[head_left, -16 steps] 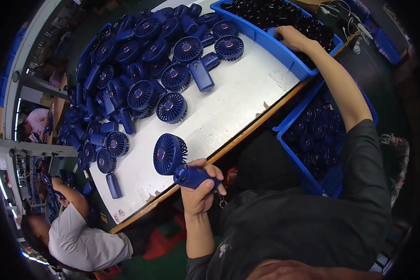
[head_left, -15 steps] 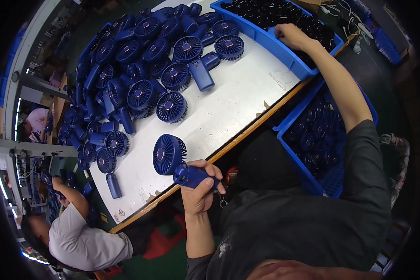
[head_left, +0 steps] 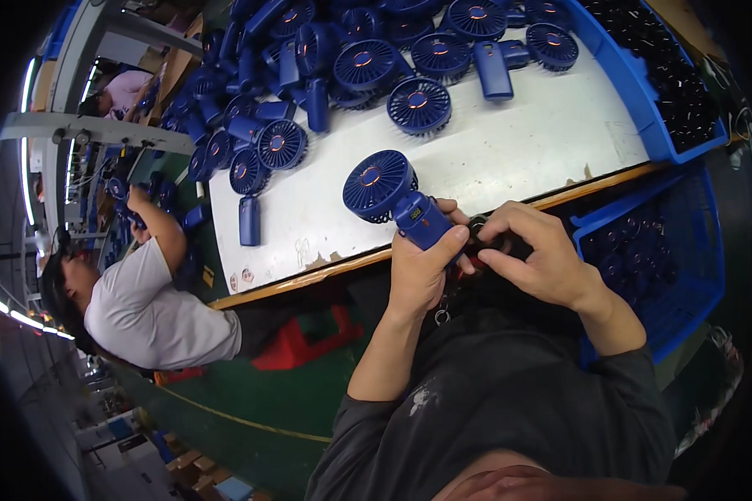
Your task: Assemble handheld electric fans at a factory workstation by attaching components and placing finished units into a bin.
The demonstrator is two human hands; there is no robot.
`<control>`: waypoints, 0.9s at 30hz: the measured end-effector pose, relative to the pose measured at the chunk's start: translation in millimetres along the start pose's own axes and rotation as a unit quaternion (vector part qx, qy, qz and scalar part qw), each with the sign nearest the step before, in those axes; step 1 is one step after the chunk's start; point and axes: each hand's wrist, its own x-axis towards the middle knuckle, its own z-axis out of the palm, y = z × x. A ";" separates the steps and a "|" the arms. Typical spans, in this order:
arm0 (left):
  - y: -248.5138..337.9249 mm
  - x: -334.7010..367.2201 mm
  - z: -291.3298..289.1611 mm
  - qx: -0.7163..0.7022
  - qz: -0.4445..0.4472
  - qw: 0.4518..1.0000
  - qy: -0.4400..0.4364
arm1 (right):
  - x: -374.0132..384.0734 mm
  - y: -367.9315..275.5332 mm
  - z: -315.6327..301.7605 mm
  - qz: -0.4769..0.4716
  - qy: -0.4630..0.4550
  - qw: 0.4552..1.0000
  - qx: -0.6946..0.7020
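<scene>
My left hand is closed around the handle of a dark blue handheld fan. The fan's round grille points up and left above the table edge, and a small lit display shows on its neck. Close to the handle's lower end is my right hand, thumb and fingers pinched together. Something small and dark is at its fingertips; its kind cannot be made out. Many similar blue fans lie heaped on the white table, some loose in front of the pile.
A blue tray of small black pieces stands at the table's right end. Below it is a blue crate with more fans. To the left, a co-worker in a grey shirt handles fans near a red stool.
My right hand has left the tray of black pieces and come down beside the fan's handle. My left hand still holds the fan. The whole view has shifted.
</scene>
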 end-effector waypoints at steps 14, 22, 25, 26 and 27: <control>7.6 -14.0 -8.4 -0.049 -0.063 0.993 -0.092 | 43.6 -3.0 -5.8 -0.259 -0.022 0.956 -0.134; -9.8 -20.5 -13.2 -0.085 -0.042 0.981 -0.167 | 54.0 -2.2 3.0 -0.267 -0.056 0.946 -0.173; -1.0 -17.4 5.4 -0.195 -0.075 0.972 -0.103 | 38.5 -10.3 8.3 -0.220 -0.045 0.946 -0.235; -2.3 -16.1 18.1 -0.114 -0.055 0.992 0.012 | 31.1 -11.7 12.0 -0.196 -0.041 0.947 -0.249; -6.2 -15.1 18.3 -0.121 -0.050 0.991 0.022 | 24.7 -12.1 15.2 -0.171 -0.035 0.949 -0.263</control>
